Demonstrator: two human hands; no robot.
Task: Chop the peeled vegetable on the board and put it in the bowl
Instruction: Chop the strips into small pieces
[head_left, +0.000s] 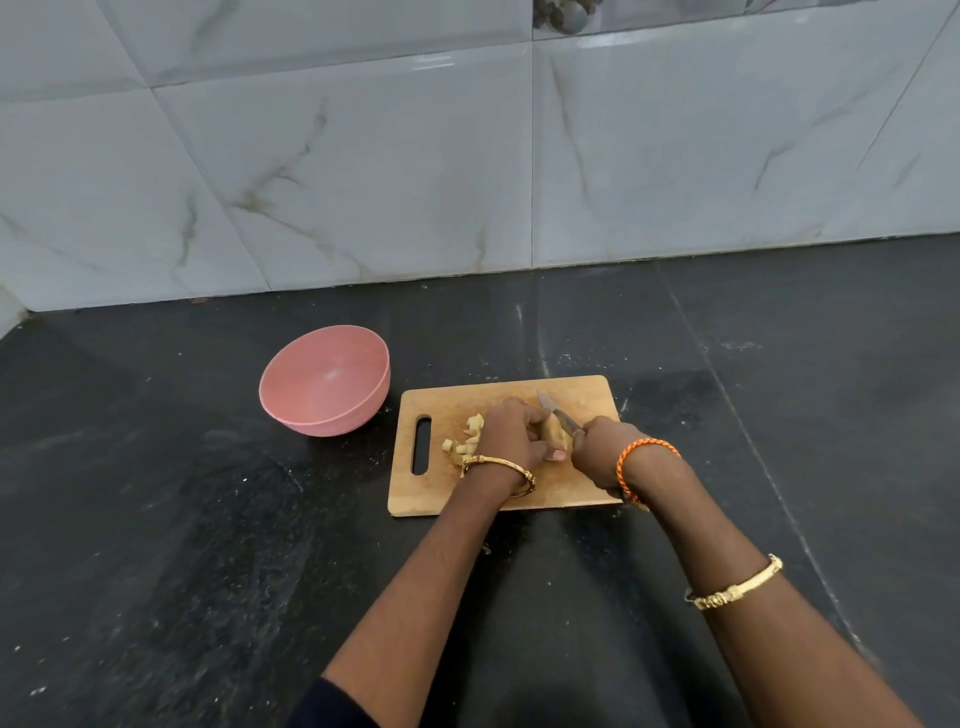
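A wooden cutting board (576, 389) lies on the dark counter. On it, my left hand (514, 434) grips a pale peeled vegetable (557, 434), fingers curled over its top. My right hand (600, 449) grips the handle of a knife (557, 411); the blade rests against the vegetable's right side, tip pointing away from me. A small heap of chopped pale cubes (465, 441) lies on the board just left of my left hand. A pink bowl (324, 379) stands empty on the counter to the left of the board.
The black stone counter (182, 519) stretches around the board and bowl. A grey marbled tile wall (467, 156) rises behind it. The board's handle slot (422, 444) faces the bowl.
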